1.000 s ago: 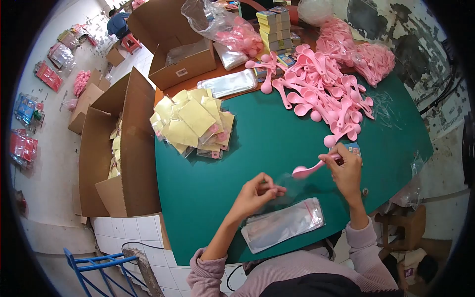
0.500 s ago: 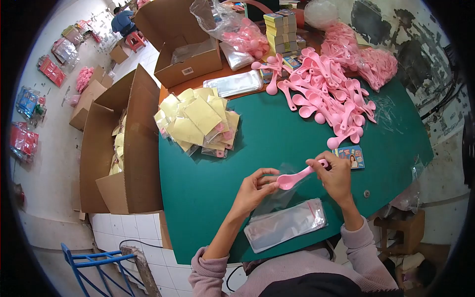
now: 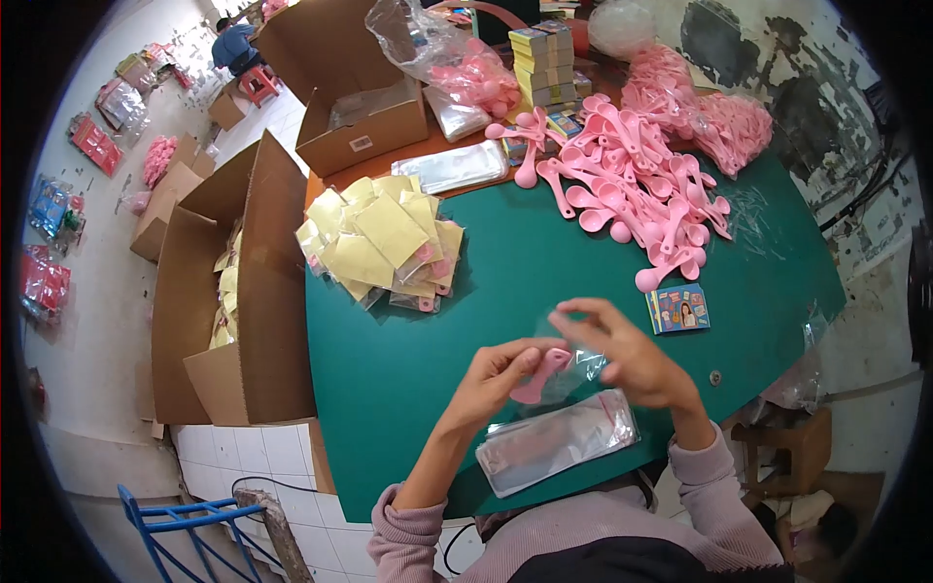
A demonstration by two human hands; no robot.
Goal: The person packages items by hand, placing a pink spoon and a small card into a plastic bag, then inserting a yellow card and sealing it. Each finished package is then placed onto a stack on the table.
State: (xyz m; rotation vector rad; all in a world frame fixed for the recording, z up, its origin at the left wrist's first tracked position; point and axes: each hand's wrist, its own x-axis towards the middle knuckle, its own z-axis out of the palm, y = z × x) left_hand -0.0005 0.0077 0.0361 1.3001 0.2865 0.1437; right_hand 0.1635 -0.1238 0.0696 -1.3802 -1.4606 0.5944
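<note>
A pink measuring spoon [image 3: 541, 377] is pinched between the thumb and fingers of my left hand [image 3: 494, 377], its holed handle end pointing up and right. Beside and behind it spreads a clear plastic bag [image 3: 587, 365], overlapping the spoon in this view. My right hand [image 3: 630, 356], a little blurred, hovers over the bag with its fingers apart. A stack of clear plastic bags [image 3: 559, 445] lies below both hands at the near table edge. Right of my right hand sits a small pile of blue printed cards [image 3: 679, 309].
A heap of pink spoons [image 3: 637, 180] covers the back right of the green table [image 3: 389, 389]. Packed bags with yellow cards [image 3: 384, 238] lie at left, beside a tall cardboard box [image 3: 277, 291]. Card stacks [image 3: 542, 66] stand at the back. A seated person [image 3: 233, 47] is far off.
The spoon has turned in my left hand, its handle end now up. My right hand has released the handle and moved left, fingers spreading beside the clear bag.
</note>
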